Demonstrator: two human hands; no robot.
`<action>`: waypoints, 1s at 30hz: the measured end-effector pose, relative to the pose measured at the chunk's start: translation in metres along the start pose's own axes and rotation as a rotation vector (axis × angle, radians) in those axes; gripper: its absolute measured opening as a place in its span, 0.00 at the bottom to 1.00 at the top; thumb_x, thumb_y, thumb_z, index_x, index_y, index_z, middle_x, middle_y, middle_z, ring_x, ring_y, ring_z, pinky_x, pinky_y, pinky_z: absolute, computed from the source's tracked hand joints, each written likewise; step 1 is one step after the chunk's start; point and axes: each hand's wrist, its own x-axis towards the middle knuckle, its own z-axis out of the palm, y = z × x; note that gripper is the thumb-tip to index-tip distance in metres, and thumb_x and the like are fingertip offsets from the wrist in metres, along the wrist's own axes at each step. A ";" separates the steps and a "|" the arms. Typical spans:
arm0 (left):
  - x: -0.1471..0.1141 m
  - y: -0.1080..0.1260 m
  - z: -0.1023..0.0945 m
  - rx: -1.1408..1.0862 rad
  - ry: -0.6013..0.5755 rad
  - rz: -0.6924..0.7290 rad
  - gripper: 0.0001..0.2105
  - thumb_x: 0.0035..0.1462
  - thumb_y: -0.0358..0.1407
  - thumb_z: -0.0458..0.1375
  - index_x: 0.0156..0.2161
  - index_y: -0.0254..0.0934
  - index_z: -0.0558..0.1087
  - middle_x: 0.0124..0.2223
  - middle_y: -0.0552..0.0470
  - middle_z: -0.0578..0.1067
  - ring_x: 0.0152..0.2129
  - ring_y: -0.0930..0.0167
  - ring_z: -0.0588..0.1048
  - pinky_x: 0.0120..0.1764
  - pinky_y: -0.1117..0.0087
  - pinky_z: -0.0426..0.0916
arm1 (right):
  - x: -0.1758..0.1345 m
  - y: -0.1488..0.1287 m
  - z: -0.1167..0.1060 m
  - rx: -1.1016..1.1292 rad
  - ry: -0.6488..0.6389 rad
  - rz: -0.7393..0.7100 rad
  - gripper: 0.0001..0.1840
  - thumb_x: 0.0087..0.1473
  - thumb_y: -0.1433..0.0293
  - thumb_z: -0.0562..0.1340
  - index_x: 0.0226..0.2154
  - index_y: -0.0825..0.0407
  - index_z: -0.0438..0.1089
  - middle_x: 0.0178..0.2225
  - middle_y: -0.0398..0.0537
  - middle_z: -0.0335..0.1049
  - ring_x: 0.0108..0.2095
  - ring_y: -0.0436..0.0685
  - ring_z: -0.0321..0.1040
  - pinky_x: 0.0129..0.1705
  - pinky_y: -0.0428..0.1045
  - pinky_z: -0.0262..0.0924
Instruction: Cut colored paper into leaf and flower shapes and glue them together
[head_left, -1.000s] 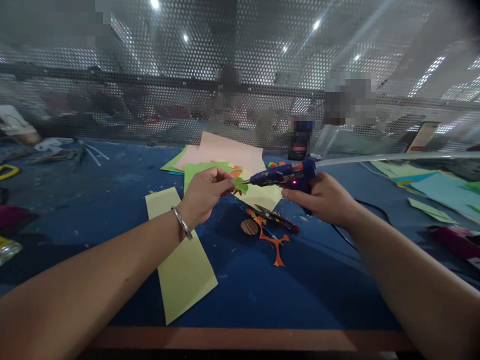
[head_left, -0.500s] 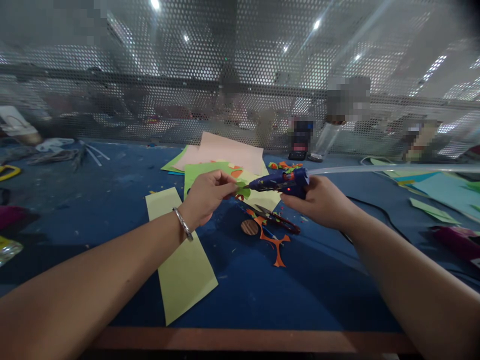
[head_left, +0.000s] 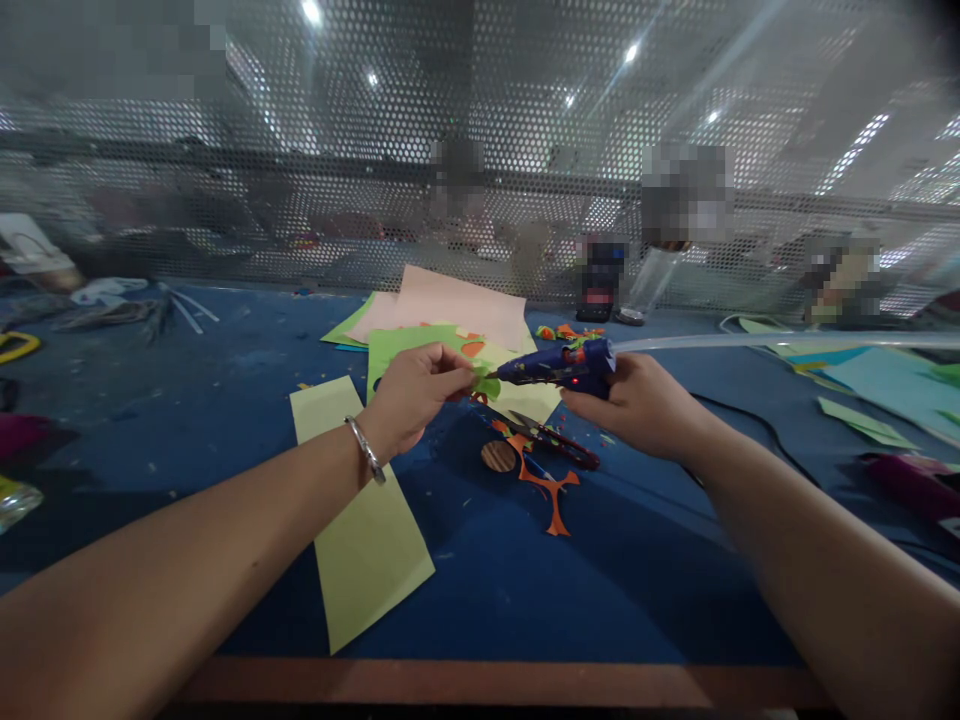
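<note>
Between the thumb and fingers of my left hand point(head_left: 420, 392) is a small green paper piece point(head_left: 489, 382). My right hand point(head_left: 641, 408) grips a dark blue hot glue gun point(head_left: 559, 364), its nozzle pointing left at the green piece; whether the tip touches it I cannot tell. A small light shows on the gun's side, and a long clear glue stick point(head_left: 720, 342) runs out of its back. Below the nozzle lie scissors point(head_left: 559, 440), an orange paper scrap point(head_left: 553, 497) and a round striped wooden disc point(head_left: 499, 457).
A pale yellow-green paper strip point(head_left: 371, 575) lies under my left forearm. Behind my hands are pink sheets point(head_left: 457, 300) and a green sheet point(head_left: 386, 345). Small orange and green paper bits point(head_left: 574, 333) sit further back. A black cord point(head_left: 757, 415) runs at right. A perforated metal screen point(head_left: 465, 110) borders the back.
Both hands stay almost in place, with the glue gun's nozzle still at the green paper piece. Only a very slight shift of the gun and the view shows.
</note>
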 end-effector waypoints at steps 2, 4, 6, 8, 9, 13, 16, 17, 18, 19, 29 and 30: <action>0.000 0.000 0.000 -0.001 0.002 0.004 0.06 0.48 0.27 0.66 0.26 0.35 0.73 0.24 0.54 0.74 0.22 0.75 0.71 0.29 0.72 0.64 | 0.000 -0.001 -0.001 -0.005 -0.004 -0.011 0.13 0.48 0.58 0.64 0.22 0.49 0.67 0.17 0.42 0.61 0.20 0.52 0.55 0.23 0.49 0.46; 0.000 0.001 0.000 0.000 0.002 0.012 0.06 0.48 0.27 0.66 0.26 0.35 0.73 0.24 0.54 0.74 0.22 0.76 0.71 0.29 0.72 0.64 | 0.000 -0.002 -0.001 -0.030 -0.011 -0.003 0.15 0.48 0.58 0.64 0.20 0.49 0.66 0.17 0.42 0.60 0.19 0.51 0.54 0.23 0.49 0.45; 0.000 0.001 0.000 0.002 0.002 0.010 0.06 0.48 0.27 0.66 0.25 0.35 0.73 0.24 0.54 0.74 0.22 0.75 0.70 0.29 0.72 0.64 | 0.000 -0.002 -0.002 -0.051 -0.015 0.009 0.16 0.48 0.57 0.63 0.19 0.49 0.64 0.16 0.41 0.57 0.19 0.51 0.53 0.23 0.49 0.45; 0.000 0.001 0.000 0.001 0.003 0.010 0.07 0.48 0.26 0.66 0.25 0.35 0.73 0.24 0.54 0.74 0.22 0.75 0.70 0.29 0.72 0.64 | 0.000 -0.001 -0.002 -0.049 -0.007 0.006 0.16 0.48 0.57 0.64 0.19 0.49 0.64 0.15 0.41 0.57 0.19 0.51 0.52 0.22 0.49 0.45; 0.000 0.001 0.000 0.001 0.001 0.011 0.07 0.48 0.26 0.66 0.25 0.36 0.73 0.24 0.54 0.74 0.22 0.75 0.70 0.29 0.72 0.63 | 0.000 0.000 -0.002 -0.042 0.001 -0.001 0.16 0.49 0.57 0.64 0.20 0.49 0.65 0.15 0.41 0.57 0.19 0.51 0.53 0.22 0.49 0.45; -0.001 0.002 0.000 -0.001 -0.008 0.015 0.06 0.48 0.27 0.66 0.24 0.36 0.74 0.24 0.54 0.73 0.22 0.75 0.70 0.30 0.72 0.63 | 0.001 0.004 0.000 -0.031 0.031 -0.034 0.16 0.49 0.58 0.65 0.19 0.49 0.65 0.14 0.40 0.57 0.18 0.51 0.53 0.22 0.49 0.45; -0.001 0.002 0.000 -0.006 -0.025 0.011 0.07 0.46 0.28 0.67 0.24 0.36 0.73 0.24 0.55 0.73 0.22 0.75 0.69 0.29 0.72 0.62 | 0.003 0.006 -0.001 -0.033 0.038 -0.028 0.17 0.51 0.60 0.64 0.18 0.49 0.63 0.15 0.41 0.58 0.19 0.51 0.55 0.22 0.49 0.47; -0.002 0.002 0.000 -0.003 -0.031 0.010 0.07 0.46 0.28 0.67 0.24 0.36 0.73 0.24 0.55 0.73 0.22 0.75 0.69 0.29 0.72 0.62 | 0.004 0.006 -0.002 -0.037 0.046 -0.019 0.18 0.51 0.60 0.64 0.18 0.49 0.63 0.15 0.41 0.59 0.19 0.51 0.56 0.22 0.49 0.48; -0.002 0.003 0.000 0.002 -0.035 0.005 0.07 0.46 0.28 0.67 0.25 0.36 0.73 0.24 0.55 0.73 0.22 0.75 0.70 0.28 0.72 0.62 | 0.005 0.006 -0.003 -0.041 0.052 -0.004 0.18 0.51 0.59 0.65 0.18 0.49 0.63 0.15 0.41 0.60 0.19 0.51 0.57 0.22 0.49 0.48; -0.002 0.003 0.000 0.009 -0.037 -0.004 0.06 0.46 0.28 0.67 0.25 0.36 0.73 0.25 0.55 0.73 0.22 0.75 0.71 0.28 0.72 0.62 | 0.006 0.007 -0.004 -0.039 0.047 0.021 0.19 0.51 0.58 0.66 0.18 0.49 0.64 0.15 0.41 0.61 0.19 0.51 0.57 0.22 0.49 0.48; -0.006 0.007 0.000 -0.088 -0.079 -0.038 0.02 0.49 0.28 0.65 0.29 0.36 0.78 0.32 0.50 0.79 0.29 0.72 0.76 0.37 0.69 0.70 | 0.022 0.052 -0.011 0.365 0.029 0.458 0.21 0.52 0.53 0.68 0.24 0.54 0.73 0.18 0.46 0.68 0.18 0.51 0.64 0.20 0.47 0.57; -0.007 0.007 0.000 -0.114 -0.079 -0.043 0.02 0.49 0.28 0.64 0.29 0.35 0.78 0.33 0.49 0.79 0.30 0.71 0.77 0.38 0.69 0.71 | 0.024 0.058 -0.010 0.400 0.053 0.517 0.20 0.51 0.55 0.69 0.24 0.55 0.73 0.18 0.45 0.67 0.18 0.50 0.64 0.20 0.46 0.57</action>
